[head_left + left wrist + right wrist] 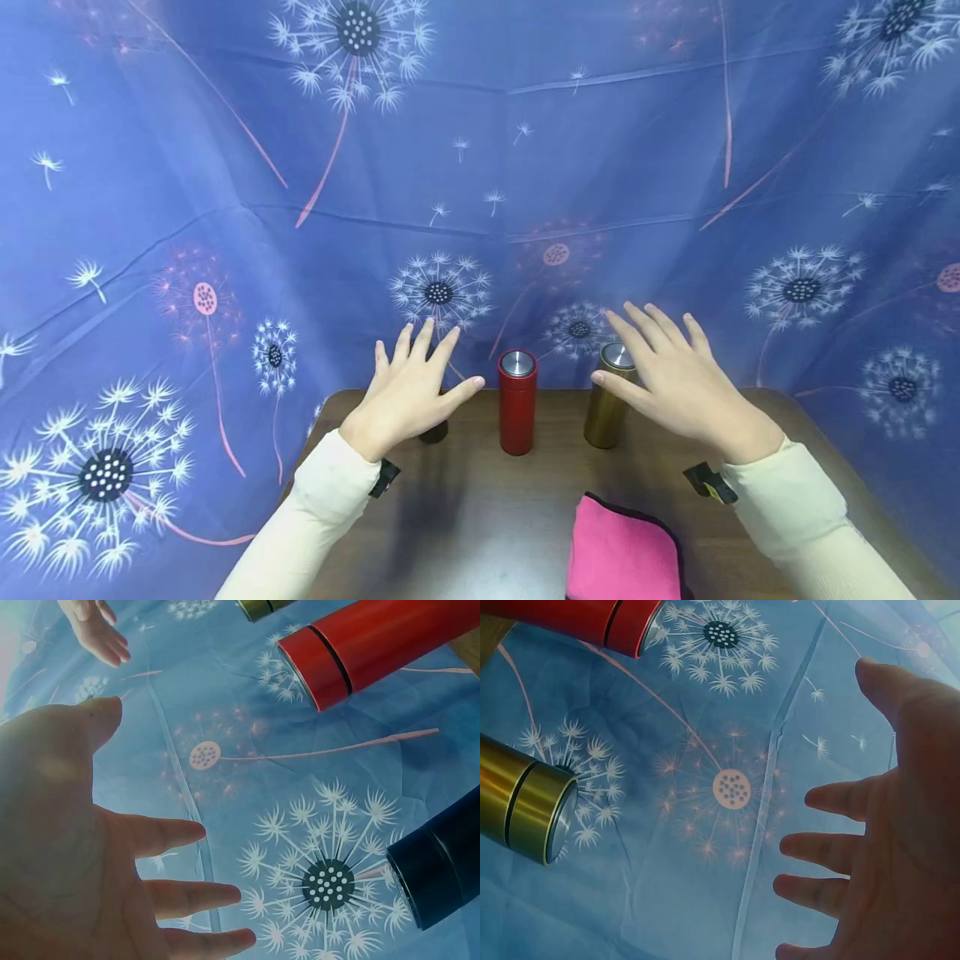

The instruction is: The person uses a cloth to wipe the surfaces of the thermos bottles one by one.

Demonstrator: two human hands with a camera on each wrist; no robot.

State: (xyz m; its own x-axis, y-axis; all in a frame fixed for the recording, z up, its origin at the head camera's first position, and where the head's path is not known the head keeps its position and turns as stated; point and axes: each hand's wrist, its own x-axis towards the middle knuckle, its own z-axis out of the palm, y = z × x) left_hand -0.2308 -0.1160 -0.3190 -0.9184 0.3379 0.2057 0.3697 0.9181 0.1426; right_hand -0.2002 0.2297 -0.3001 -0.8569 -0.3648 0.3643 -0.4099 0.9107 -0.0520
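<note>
- In the head view, the left hand [408,398] is hanging in the air with its fingers spread and its palm facing down and away. It is looking loose and free.
- The right hand [675,387] is hanging up on the other side, also loose, with its fingers spreading out long.
- A red bottle [517,417] with a shiny silver top is standing up on the brown counter [465,525], between the two hands.
- A gold bottle [604,412] is standing to the right of the red one, and the right hand is hiding a bit of it.
- A black bottle [434,432] is standing to the left, and the left hand is covering most of it.
- A pink cloth [622,554] with a dark edge is lying near the person, closer than the bottles.
- A blue curtain [517,175] with dandelions is hanging behind everything.
- In the left wrist view, the left hand is showing its thumb and fingers well apart from the red bottle and the black bottle. The right hand is peeking in at the top left, and the gold bottle is poking in at the top edge.
- In the right wrist view, the right hand is reaching out its fingers, well apart from the gold bottle. The red bottle is showing at the top left.
</note>
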